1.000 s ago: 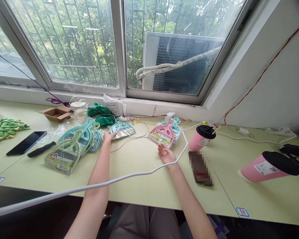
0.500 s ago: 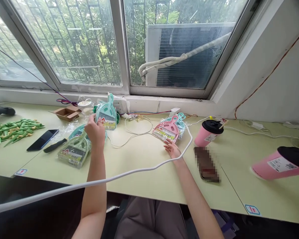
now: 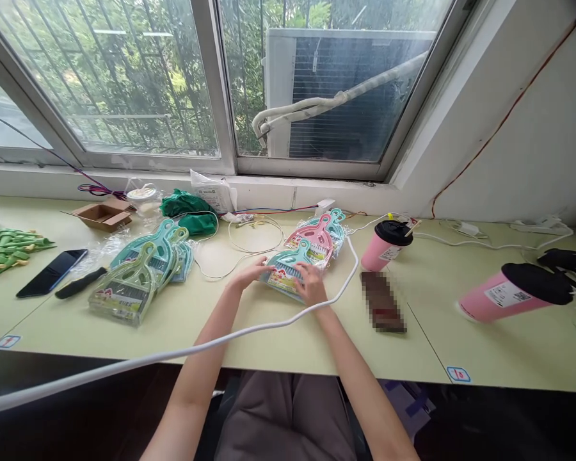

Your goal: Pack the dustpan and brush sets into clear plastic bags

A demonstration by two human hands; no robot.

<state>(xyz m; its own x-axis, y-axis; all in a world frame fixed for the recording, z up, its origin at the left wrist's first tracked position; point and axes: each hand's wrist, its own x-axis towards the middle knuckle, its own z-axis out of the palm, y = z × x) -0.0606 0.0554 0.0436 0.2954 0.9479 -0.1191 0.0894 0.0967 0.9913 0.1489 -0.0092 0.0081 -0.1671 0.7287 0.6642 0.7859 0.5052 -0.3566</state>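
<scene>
A teal mini dustpan and brush set (image 3: pixel 288 272) in clear packaging lies at the front of the right-hand pile, its handle pointing away from me. My left hand (image 3: pixel 250 275) grips its left edge. With fingers spread, my right hand (image 3: pixel 311 285) rests on its right side. Just behind it are a pink dustpan set (image 3: pixel 314 232) and another teal set (image 3: pixel 336 221). To the left, a second pile has a light green dustpan set (image 3: pixel 125 288) in front and teal sets (image 3: pixel 151 243) behind.
A white cable (image 3: pixel 249 334) crosses in front of my forearms. Pink cups (image 3: pixel 381 246) and a pixelated phone-like object (image 3: pixel 383 304) are on the right. Leftward are a phone (image 3: pixel 52 273), a black handle (image 3: pixel 80 283), a cardboard box (image 3: pixel 104 214) and green folded pieces (image 3: pixel 12 246).
My left hand has carried the teal dustpan set from above the left pile to the right and down, in front of the pink one. My right hand now touches it. The view has shifted.
</scene>
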